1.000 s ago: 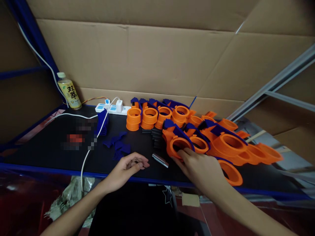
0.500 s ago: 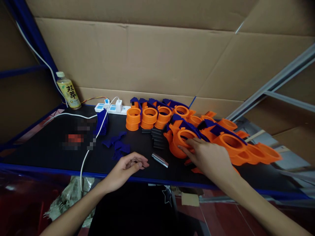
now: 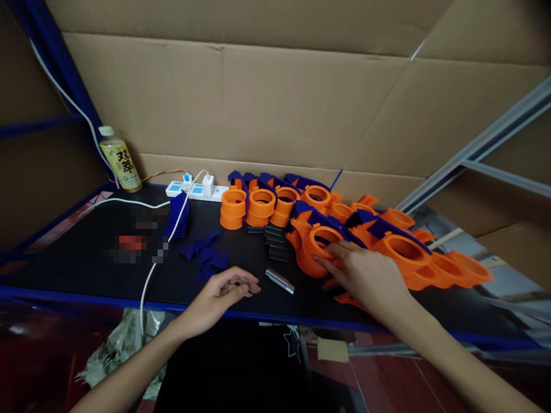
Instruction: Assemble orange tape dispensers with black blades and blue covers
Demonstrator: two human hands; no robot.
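My right hand (image 3: 365,275) rests on a heap of orange ring-shaped plastic parts (image 3: 400,252) with dark blue pieces fitted to them. Its fingers lie stretched over the rim of the nearest orange ring part (image 3: 318,244), touching it. My left hand (image 3: 221,295) lies at the front edge of the black table (image 3: 86,269), fingers loosely curled, with nothing visible in them. A small metal bar (image 3: 279,280) lies between my two hands. Loose blue plastic pieces (image 3: 206,252) are scattered just beyond my left hand.
A row of stacked orange rings (image 3: 258,207) stands at the back, with black blocks (image 3: 273,241) in front. A white power strip (image 3: 196,189) and white cable (image 3: 148,275) cross the left side. A bottle (image 3: 120,160) stands far left. Cardboard (image 3: 258,97) walls the back.
My right hand has moved up from the front of the heap onto the nearest orange ring part, which now sits higher and further back. My left hand has stayed still.
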